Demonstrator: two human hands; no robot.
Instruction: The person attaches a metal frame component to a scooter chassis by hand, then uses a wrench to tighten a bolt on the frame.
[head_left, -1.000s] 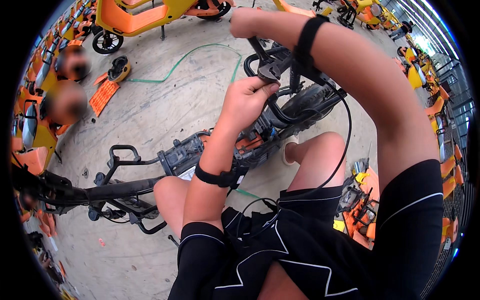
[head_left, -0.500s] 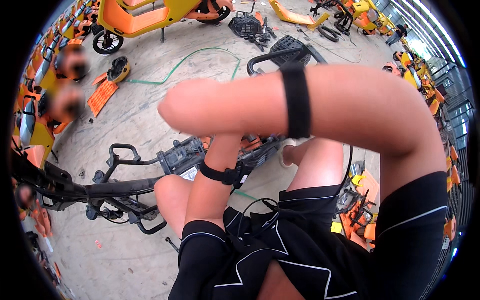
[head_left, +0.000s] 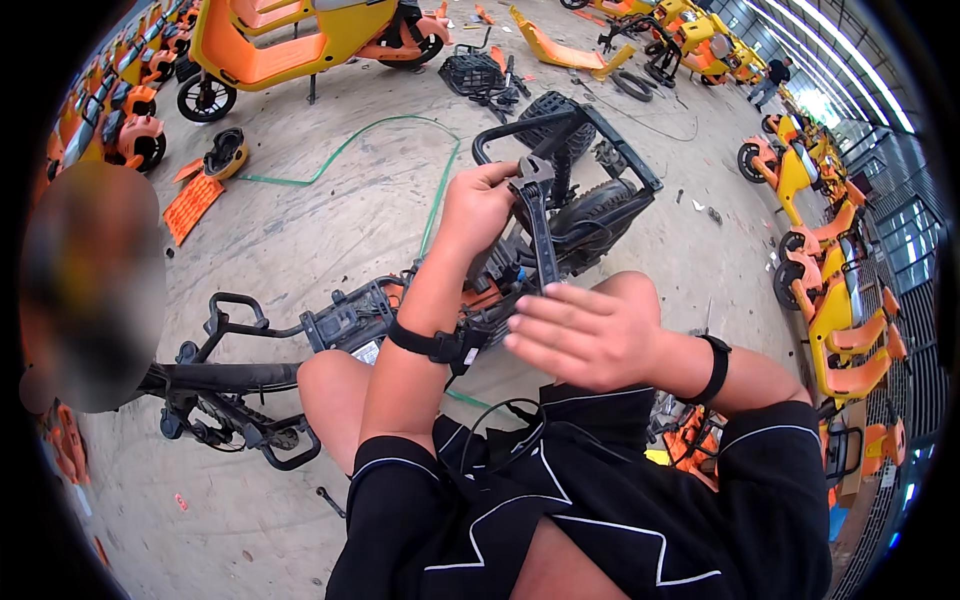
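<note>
An adjustable wrench (head_left: 540, 215) stands with its jaw up over the rear of a stripped black scooter frame (head_left: 235, 377). My left hand (head_left: 478, 208) reaches past the frame, its fingers closed at the wrench's jaw end; the fingertips are partly hidden. My right hand (head_left: 590, 335) is at the lower end of the wrench's handle, fingers stretched out flat and back of the hand up. It covers the handle's end, and its thumb is hidden. A rear wheel (head_left: 600, 205) sits inside the frame's bent tubes beyond the wrench.
A yellow and orange scooter (head_left: 300, 45) stands ahead at the left. A yellow helmet (head_left: 226, 153), an orange slotted panel (head_left: 193, 208) and a green strap (head_left: 330, 160) lie on the floor. Parked scooters (head_left: 845, 330) line the right side. A person (head_left: 772, 80) stands far off at the right.
My right arm, raised across the view before, has dropped down and right, bringing the hand to the wrench's handle. My left hand and the wrench, hidden behind that arm earlier, now show.
</note>
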